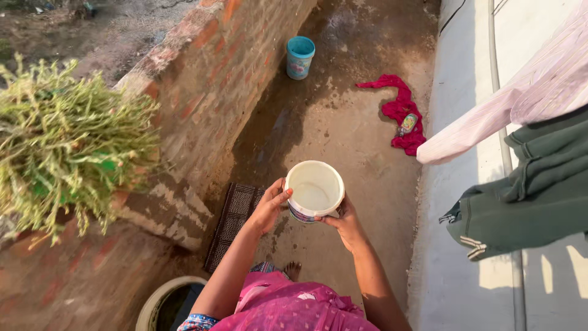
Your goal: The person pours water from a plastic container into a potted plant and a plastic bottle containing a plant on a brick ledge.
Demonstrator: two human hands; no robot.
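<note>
A white bucket (315, 191) was held upright between the left hand (269, 205) and right hand (345, 225), each clasped against its side.

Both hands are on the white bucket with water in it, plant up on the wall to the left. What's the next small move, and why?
Probably swing the white bucket left toward the green plant on the brick wall, keeping it level. The left hand and right hand grip opposite sides, and it seems to hold some water.

Home backyard, brick wall (226, 73), damp concrete ground (343, 122), hanging laundry (527, 184), potted plant (67, 141)
</note>
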